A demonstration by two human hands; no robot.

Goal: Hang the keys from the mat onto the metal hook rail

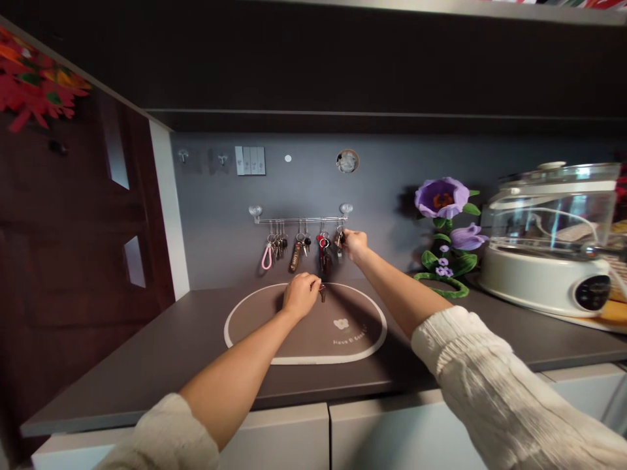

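Note:
My left hand (pixel 300 295) is closed in a pinch above the brown mat, with a key (pixel 322 294) hanging from its fingertips. At the right end of the wall-mounted hook rail (pixel 304 220), my right hand (pixel 355 245) pinches a bunch of keys (pixel 339 242) that hangs by its ring. Several other key bunches hang along the rail: one with a pink loop strap (pixel 267 256), one with a brown tag (pixel 294 257), and one with red and black pieces (pixel 324 251). My right fingers partly hide the bunch they touch.
An oval brown mat (pixel 259 326) with a pale rim lies on the dark counter (pixel 166 352). To the right stand purple fabric flowers (pixel 442 198) and a white appliance with a clear top (pixel 533 271). A dark shelf (pixel 313 65) overhangs the counter. Switches (pixel 250 160) are on the wall.

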